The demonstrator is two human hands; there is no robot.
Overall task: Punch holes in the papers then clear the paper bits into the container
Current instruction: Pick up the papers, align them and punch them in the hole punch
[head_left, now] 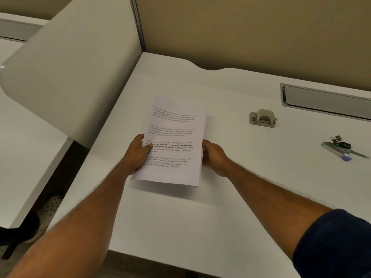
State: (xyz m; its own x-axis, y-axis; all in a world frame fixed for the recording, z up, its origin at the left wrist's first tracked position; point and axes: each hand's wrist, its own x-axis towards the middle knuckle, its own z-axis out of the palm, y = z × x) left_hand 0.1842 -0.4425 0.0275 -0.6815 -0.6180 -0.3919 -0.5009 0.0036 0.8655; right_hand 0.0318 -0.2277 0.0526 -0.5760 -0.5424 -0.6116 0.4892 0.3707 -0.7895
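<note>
Head view: a thin stack of printed papers (172,145) is held just above the middle of a white desk (200,217), gripped on both long edges. The left hand (138,153) clasps the left edge with its thumb pressed across the text; the right hand (213,157) pinches the right edge, its fingers tucked behind the sheets. The lower edge casts a shadow on the desk, so the stack appears lifted, though whether its far end touches the surface cannot be told. No holes are visible in the sheets. A metal hole punch (263,118) sits untouched, well apart to the right. Farther right lies a small cluster of a pen and clips (344,148), and behind the punch a recessed cable tray (325,100) is set into the desk. No paper bits and no container are in sight. By this evidence the job is at its start: the sheets seem to be squared up for punching, with the punching and the clearing both left to do.
</note>
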